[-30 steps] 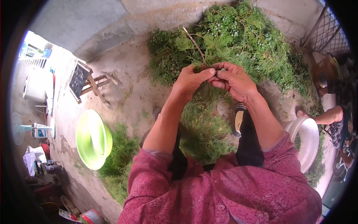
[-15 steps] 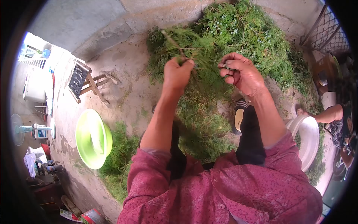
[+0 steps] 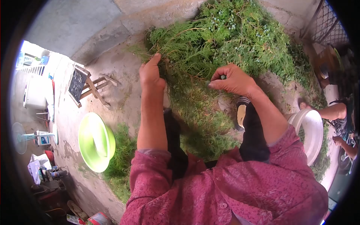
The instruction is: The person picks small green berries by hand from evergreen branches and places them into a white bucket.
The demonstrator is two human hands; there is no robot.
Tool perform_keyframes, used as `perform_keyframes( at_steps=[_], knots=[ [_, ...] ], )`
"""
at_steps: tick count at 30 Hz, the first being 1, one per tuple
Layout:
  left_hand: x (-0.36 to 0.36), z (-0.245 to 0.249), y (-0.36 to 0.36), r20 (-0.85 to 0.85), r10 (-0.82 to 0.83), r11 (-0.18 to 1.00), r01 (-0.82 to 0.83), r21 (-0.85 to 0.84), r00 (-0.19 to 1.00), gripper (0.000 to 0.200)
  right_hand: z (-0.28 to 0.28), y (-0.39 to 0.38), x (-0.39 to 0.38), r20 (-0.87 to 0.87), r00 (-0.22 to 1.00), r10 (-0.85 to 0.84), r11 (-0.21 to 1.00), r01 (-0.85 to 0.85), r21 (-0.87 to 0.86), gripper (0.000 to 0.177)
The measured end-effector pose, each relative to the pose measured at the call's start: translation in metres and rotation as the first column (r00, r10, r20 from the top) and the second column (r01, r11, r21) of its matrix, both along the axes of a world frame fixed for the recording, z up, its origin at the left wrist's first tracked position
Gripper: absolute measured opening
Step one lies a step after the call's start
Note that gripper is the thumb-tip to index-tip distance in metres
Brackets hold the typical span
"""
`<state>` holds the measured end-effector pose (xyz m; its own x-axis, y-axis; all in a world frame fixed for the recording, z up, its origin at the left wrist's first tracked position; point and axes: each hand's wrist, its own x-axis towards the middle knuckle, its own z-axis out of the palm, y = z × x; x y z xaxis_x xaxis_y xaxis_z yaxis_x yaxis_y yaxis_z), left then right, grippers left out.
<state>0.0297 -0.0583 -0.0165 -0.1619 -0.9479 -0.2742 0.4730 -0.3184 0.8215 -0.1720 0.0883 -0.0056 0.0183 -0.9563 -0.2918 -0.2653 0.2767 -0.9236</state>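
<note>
My left hand [image 3: 152,75] is closed round the stem of a green, feathery sprig [image 3: 180,35], which fans out up and to the right. To its right my right hand [image 3: 230,79] pinches small blue-green berries between thumb and fingers, palm side partly hidden. Beyond both hands a large heap of evergreen branches [image 3: 243,37] carries many pale berries. Loose green clippings [image 3: 206,123] cover the ground below my hands, between my dark-trousered legs.
A lime-green basin [image 3: 88,144] rests at the left by more greenery [image 3: 122,157]. Behind it is a folding stool [image 3: 88,86]. At the right stand a white tub [image 3: 313,135] and another person, whose bare leg [image 3: 333,111] shows. A fan [image 3: 18,138] is far left.
My left hand has moved left, and the sprig now fans to the right. My right hand has turned and dropped slightly, its fingers now pinched on berries.
</note>
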Motion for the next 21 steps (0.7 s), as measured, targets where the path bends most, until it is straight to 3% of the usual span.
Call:
perform_keyframes(
  at_steps=[2, 9, 12, 14, 18, 20, 21],
  knots=[
    [-0.001, 0.004, 0.002, 0.031, 0.067, 0.998, -0.067, -0.002, 0.997, 0.015, -0.007, -0.002, 0.007, -0.177, 0.984, 0.018, 0.983, -0.049, -0.175, 0.032],
    [0.006, 0.004, -0.001, 0.016, 0.007, 1.0, -0.007, 0.011, 1.0, 0.015, -0.01, -0.01, 0.017, -0.204, 0.979, -0.002, 0.999, -0.004, -0.032, 0.035],
    [0.005, 0.004, 0.0, -0.011, 0.03, 0.999, -0.03, -0.009, 0.999, 0.016, -0.011, -0.01, 0.02, -0.06, 0.996, -0.072, 0.993, 0.065, -0.101, 0.033],
    [0.005, 0.006, 0.002, 0.046, 0.03, 0.999, -0.029, -0.034, 0.998, 0.016, -0.004, -0.009, 0.022, 0.219, 0.961, -0.168, 0.984, 0.15, 0.097, 0.034],
    [0.009, 0.003, -0.004, -0.011, 0.023, 1.0, -0.023, 0.007, 1.0, 0.016, -0.004, -0.009, 0.024, 0.242, 0.949, -0.2, 0.979, 0.188, 0.072, 0.03],
    [0.014, -0.002, -0.009, -0.055, -0.014, 1.0, 0.015, 0.016, 0.998, 0.016, -0.003, -0.009, 0.026, 0.421, 0.877, -0.232, 0.973, 0.203, 0.112, 0.026],
    [0.013, -0.003, -0.009, -0.054, -0.013, 1.0, 0.013, 0.015, 0.998, 0.016, -0.001, -0.008, 0.028, 0.422, 0.877, -0.23, 0.973, 0.202, 0.111, 0.026]
  ],
)
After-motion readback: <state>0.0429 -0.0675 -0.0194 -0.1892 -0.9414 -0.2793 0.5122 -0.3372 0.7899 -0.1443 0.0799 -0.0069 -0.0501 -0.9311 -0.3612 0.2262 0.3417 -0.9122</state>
